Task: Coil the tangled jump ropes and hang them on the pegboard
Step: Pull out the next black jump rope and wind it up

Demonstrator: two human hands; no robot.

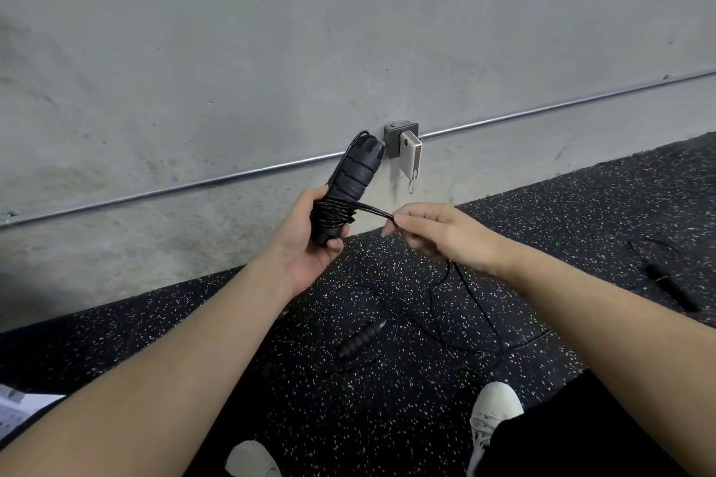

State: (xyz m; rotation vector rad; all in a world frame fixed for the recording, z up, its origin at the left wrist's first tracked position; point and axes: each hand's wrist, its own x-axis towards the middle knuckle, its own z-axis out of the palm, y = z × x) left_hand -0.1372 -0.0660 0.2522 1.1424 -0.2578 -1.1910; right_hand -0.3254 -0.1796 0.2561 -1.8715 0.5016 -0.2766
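Above black speckled rubber floor [387,418]: left hand [306,240] grips black ribbed jump-rope handles [350,176] wrapped in thin black cord [335,211]; right hand [438,232] pinches cord taut.

The floor [581,205] is black rubber flecked with white, meeting a concrete wall. On it lies a black ridged rope handle [361,340] amid loose loops of thin black cord [470,306]. Well apart to the right lies another black handle [672,288] with its own cord. Two pale shoes [494,412] stand near the bottom edge.
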